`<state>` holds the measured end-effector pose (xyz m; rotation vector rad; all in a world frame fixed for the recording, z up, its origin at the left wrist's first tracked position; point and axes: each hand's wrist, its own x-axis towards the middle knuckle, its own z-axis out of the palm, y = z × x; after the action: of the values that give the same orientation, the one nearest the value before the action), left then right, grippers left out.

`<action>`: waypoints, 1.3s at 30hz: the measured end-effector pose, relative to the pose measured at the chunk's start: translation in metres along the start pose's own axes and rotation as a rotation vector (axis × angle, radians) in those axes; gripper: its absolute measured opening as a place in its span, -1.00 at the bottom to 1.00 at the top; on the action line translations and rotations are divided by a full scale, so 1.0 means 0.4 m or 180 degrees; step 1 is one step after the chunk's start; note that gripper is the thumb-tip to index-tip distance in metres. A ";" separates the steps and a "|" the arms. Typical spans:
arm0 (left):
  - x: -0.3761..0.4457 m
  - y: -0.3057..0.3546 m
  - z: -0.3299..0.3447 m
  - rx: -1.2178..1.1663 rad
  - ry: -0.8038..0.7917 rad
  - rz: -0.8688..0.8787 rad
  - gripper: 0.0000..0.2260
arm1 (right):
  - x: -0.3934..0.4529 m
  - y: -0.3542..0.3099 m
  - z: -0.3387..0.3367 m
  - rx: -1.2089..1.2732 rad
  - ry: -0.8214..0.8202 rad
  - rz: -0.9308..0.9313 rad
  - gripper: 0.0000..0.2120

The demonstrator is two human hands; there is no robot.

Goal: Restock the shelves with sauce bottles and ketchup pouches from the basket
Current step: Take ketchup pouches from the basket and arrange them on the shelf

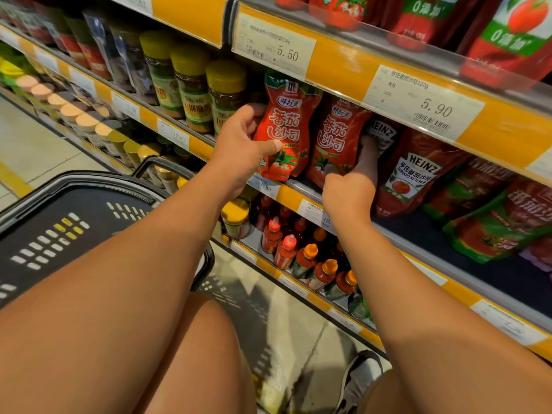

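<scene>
Two hands reach to the middle shelf [301,186], each at a red ketchup pouch. At left, the left hand [239,144] grasps the left pouch [283,127] by its left edge: the thumb lies across the front near the tomato picture, and the fingers curl round behind the edge, so the hand is clamped on it. That pouch stands upright at the front of the shelf, its base on the shelf lip. Just right of it, touching or nearly so, stands the second pouch [337,138], also upright. The right hand [349,192] is curled against the lower right of this one, with a finger running up its right edge between it and the Heinz pouch [415,174]; it seems to pinch the pouch, though the fingertips are hidden behind it. More Heinz and green-trimmed pouches [493,228] lie leaning farther right on the same shelf. Left of the held pouch stand jars [227,94] with yellow lids. Price tags reading 5.50 [274,46] and 5.90 [424,106] hang on the yellow rail above. On the shelf below, near the right forearm, small sauce bottles [310,258] with orange and red caps stand in rows. At near left sits the black basket [59,228], its handle up by the shelf; what lies in it cannot be made out.
</scene>
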<state>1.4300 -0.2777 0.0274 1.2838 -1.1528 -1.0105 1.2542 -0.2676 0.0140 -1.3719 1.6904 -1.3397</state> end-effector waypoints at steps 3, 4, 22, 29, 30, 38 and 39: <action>0.004 0.007 0.005 0.0254 -0.0078 0.0094 -0.58 | -0.006 0.002 0.005 -0.0500 -0.0077 0.0017 -0.38; 0.006 0.009 0.005 0.0388 -0.0108 0.0137 -0.58 | -0.008 -0.003 0.002 -0.0614 -0.0076 0.0004 -0.42; 0.031 0.020 -0.006 0.1880 0.0139 0.0486 -0.47 | 0.010 -0.019 -0.011 -0.0914 -0.0004 -0.0209 -0.77; 0.039 -0.001 0.005 0.1695 0.0383 0.0482 -0.52 | 0.008 -0.009 0.009 -0.0134 -0.0149 0.0194 -0.38; 0.041 -0.005 0.007 0.1671 0.0431 0.0481 -0.54 | 0.008 -0.006 0.011 -0.0106 -0.0213 0.0196 -0.32; 0.080 -0.036 0.024 0.1533 0.0556 0.0472 -0.49 | 0.006 -0.013 0.013 -0.0224 -0.0555 0.0050 -0.39; 0.091 -0.042 0.028 0.1516 0.0575 0.0431 -0.48 | 0.007 -0.012 0.013 -0.0278 -0.0540 0.0078 -0.48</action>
<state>1.4264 -0.3164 0.0124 1.6058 -1.3655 -0.5202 1.2597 -0.2719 0.0174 -1.4656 1.6626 -1.1140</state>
